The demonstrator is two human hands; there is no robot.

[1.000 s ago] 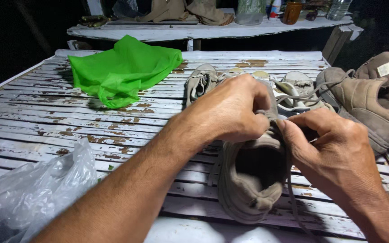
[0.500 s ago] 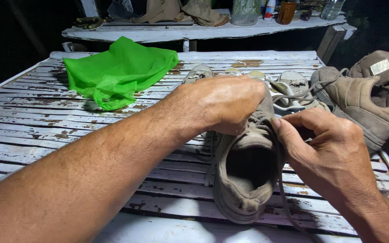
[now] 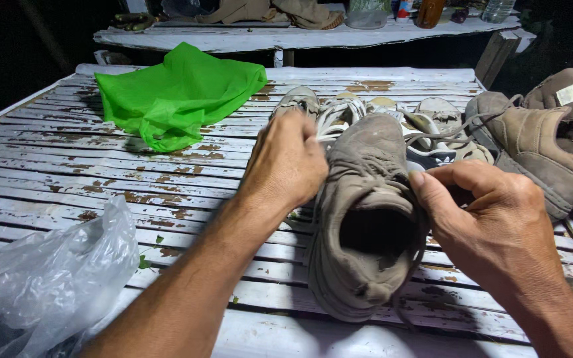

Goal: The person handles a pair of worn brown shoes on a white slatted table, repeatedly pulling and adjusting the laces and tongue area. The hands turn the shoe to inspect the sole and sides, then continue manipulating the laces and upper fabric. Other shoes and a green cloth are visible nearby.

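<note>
While the worn grey-brown suede shoe (image 3: 366,219) lies heel toward you on the peeling white slatted table (image 3: 67,172), your left hand (image 3: 286,162) curls closed against its left side, fingers tucked out of sight near the laces. Your right hand (image 3: 492,219) pinches the shoe's right collar edge, thumb and fingers nearly closed. A crumpled green cloth (image 3: 174,96) lies well apart, behind.

A worn grey-brown shoe (image 3: 366,219) lies on the peeling white slatted table (image 3: 67,172). The left hand (image 3: 286,162) grips its left side; the right hand (image 3: 492,222) pinches a lace at its collar. Beyond the fingertips lie a white sneaker (image 3: 339,116) and a green bag (image 3: 174,93).
</note>
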